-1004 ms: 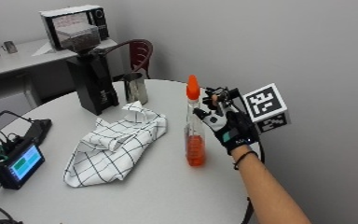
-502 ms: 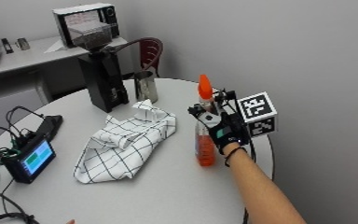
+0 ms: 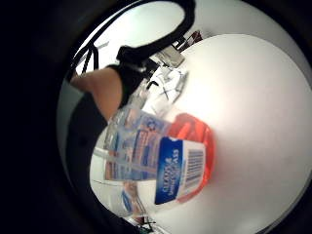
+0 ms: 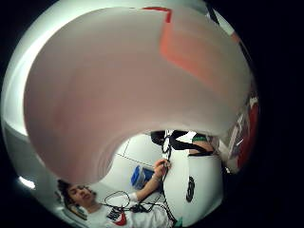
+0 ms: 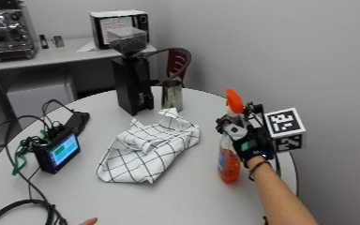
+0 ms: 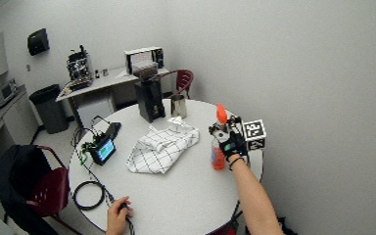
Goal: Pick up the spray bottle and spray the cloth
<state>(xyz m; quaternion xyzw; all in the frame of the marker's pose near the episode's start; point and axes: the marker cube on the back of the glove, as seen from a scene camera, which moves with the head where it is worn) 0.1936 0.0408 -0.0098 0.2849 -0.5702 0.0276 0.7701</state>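
In the outside view, your gloved right hand (image 5: 250,143) is wrapped around the neck of one spray bottle (image 5: 229,145), fingers curled around it just under the orange spray head. The bottle stands upright near the table's (image 5: 186,197) right edge, long axis vertical, its base of orange liquid at or just above the tabletop; you cannot tell from here whether it touches. Which way the nozzle faces is not clear. One white cloth with a black grid (image 5: 147,150) lies crumpled near the table's middle, beside the bottle but apart from it. At the far edge stand one black coffee grinder (image 5: 132,79) and one steel pitcher (image 5: 172,93), side by side. One small screen device (image 5: 58,152) with cables sits near the left edge.

In the wide outside view, the same round table (image 6: 194,196) carries one spray bottle (image 6: 218,147) upright in your right hand (image 6: 229,144), one checked cloth (image 6: 160,147), one grinder (image 6: 149,100), one pitcher (image 6: 179,105) and one screen device (image 6: 102,149). Your bare left hand (image 6: 118,215) rests at the near edge.

In the little finger side palm view, the bottle (image 3: 161,165) fills the middle, its blue label and barcode close to your palm, orange liquid behind, with the cloth (image 3: 165,90) lying on the table beyond it.

In the thumb side palm view, a pale blurred surface with orange patches (image 4: 142,80) fills most of the picture; you cannot tell what part it is.
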